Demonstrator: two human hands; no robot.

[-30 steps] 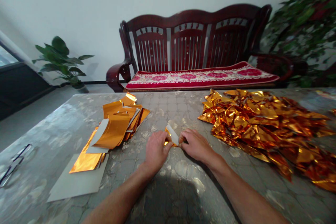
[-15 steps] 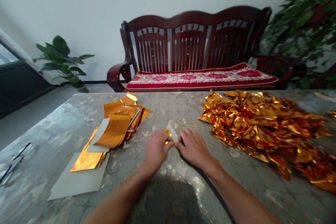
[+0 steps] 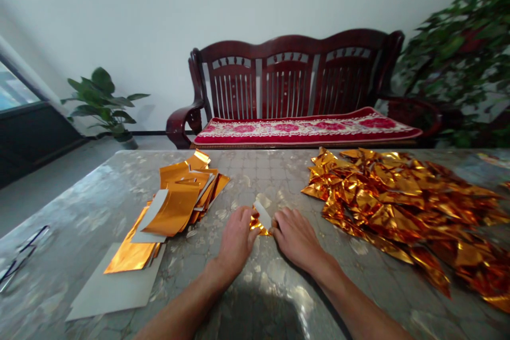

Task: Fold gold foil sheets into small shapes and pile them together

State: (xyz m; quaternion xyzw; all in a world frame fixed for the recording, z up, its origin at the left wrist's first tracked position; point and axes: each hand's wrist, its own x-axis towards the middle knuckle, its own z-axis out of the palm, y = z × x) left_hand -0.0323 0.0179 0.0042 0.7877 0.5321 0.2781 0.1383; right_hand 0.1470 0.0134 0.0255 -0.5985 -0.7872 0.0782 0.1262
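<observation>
Between my hands, a small sheet of gold foil paper is partly folded, its white back showing along a slanting strip on top. My left hand pinches its left edge with thumb and fingers. At the right corner, the curled fingers of my right hand grip the same paper. Flat gold foil sheets lie in a loose, fanned stack to the left, some with white backs up. A large heap of folded gold foil pieces spreads over the right side.
All this lies on a table with a glossy patterned cover. A white sheet sits under the stack, and eyeglasses rest at the far left. Beyond the table are a wooden bench with a red floral cushion and potted plants.
My thumbs have moved apart along the near edge, so more gold shows on the paper between them. The view has tilted up slightly.
</observation>
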